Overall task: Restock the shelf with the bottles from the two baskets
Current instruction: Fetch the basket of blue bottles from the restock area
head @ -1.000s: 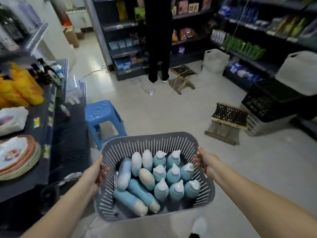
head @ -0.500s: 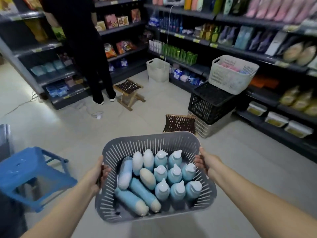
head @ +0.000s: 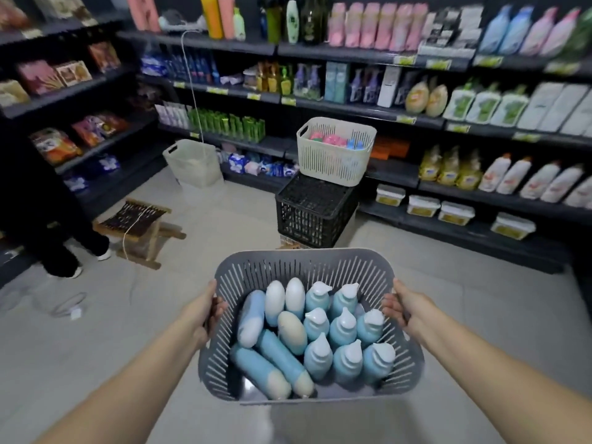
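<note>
**Desk:** What's the room giving you?

**Me:** I've got a pale floor underfoot. Dark shelf runs go from 9 o'clock round to 3, loaded with goods. There's a low wooden stool at 10 o'clock, and another person's legs are beside it at 9.

**Desk:** Containers?

**Me:** At 12 o'clock a black crate stands by the shelf. A cream basket sits on top of it, holding pink, green and blue items I can't identify. A cream bin is on the floor at 11, contents hidden.

**Desk:** And ours?

**Me:** The grey basket is at 6 o'clock, held off the floor. My left hand has the left rim and my right hand has the right. The fingers are curled over the rim, clamped on it. Inside are blue bottles with white caps. A block of them stands upright on the right, and others lie on their sides at the left.
</note>
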A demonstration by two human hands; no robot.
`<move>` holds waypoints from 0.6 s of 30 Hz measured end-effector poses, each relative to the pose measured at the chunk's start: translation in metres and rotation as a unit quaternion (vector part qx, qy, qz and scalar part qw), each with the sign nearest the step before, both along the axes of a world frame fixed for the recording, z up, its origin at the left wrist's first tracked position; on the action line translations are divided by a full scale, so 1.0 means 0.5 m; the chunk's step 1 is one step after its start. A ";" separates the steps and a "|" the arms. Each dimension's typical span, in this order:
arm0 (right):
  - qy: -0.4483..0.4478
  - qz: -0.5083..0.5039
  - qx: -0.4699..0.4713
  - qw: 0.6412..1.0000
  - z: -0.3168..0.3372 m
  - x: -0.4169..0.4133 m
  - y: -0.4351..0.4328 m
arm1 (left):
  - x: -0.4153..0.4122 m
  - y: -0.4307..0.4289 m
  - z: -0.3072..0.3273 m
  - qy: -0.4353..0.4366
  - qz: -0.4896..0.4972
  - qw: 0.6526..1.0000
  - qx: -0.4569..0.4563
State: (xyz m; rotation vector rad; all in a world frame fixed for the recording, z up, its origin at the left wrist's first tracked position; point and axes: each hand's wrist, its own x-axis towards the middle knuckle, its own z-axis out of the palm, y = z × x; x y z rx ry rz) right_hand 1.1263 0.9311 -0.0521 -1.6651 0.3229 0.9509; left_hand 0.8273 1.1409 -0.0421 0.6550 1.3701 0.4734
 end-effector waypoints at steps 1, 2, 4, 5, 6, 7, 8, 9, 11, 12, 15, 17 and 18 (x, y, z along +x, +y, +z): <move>0.004 -0.014 -0.001 1.000 0.002 0.015 0.013 | 0.031 0.033 0.005 0.001 -0.014 1.000 0.003; 0.008 -0.029 0.003 1.000 0.003 0.030 0.026 | 0.061 0.066 0.009 0.004 -0.025 1.000 0.009; 0.007 -0.059 0.019 0.998 0.005 0.062 0.054 | 0.120 0.124 0.015 0.009 -0.054 0.998 0.021; 0.004 -0.075 0.028 0.997 0.004 0.080 0.069 | 0.151 0.150 0.017 0.016 -0.068 0.997 0.029; 0.003 -0.085 0.031 0.996 0.003 0.098 0.083 | 0.179 0.172 0.019 0.025 -0.080 0.996 0.036; 0.003 -0.090 0.031 0.995 0.001 0.116 0.096 | 0.205 0.193 0.020 0.031 -0.088 0.995 0.041; 0.004 -0.093 0.032 0.995 -0.001 0.137 0.108 | 0.232 0.213 0.021 0.035 -0.093 0.994 0.045; 0.007 -0.096 0.035 0.995 -0.004 0.160 0.123 | 0.259 0.233 0.021 0.039 -0.095 0.994 0.048; 0.014 -0.099 0.038 0.994 -0.013 0.211 0.153 | 0.314 0.271 0.020 0.054 -0.103 0.992 0.052; 0.019 -0.096 0.037 0.994 -0.018 0.238 0.169 | 0.341 0.288 0.017 0.062 -0.106 0.991 0.052; 0.028 -0.087 0.035 0.995 -0.037 0.327 0.219 | 0.427 0.334 0.002 0.080 -0.106 0.990 0.057; 0.040 -0.073 0.042 0.996 -0.050 0.397 0.257 | 0.487 0.361 -0.008 0.089 -0.100 0.989 0.056; 0.047 -0.063 0.044 0.996 -0.053 0.433 0.277 | 0.516 0.378 -0.015 0.093 -0.092 0.990 0.053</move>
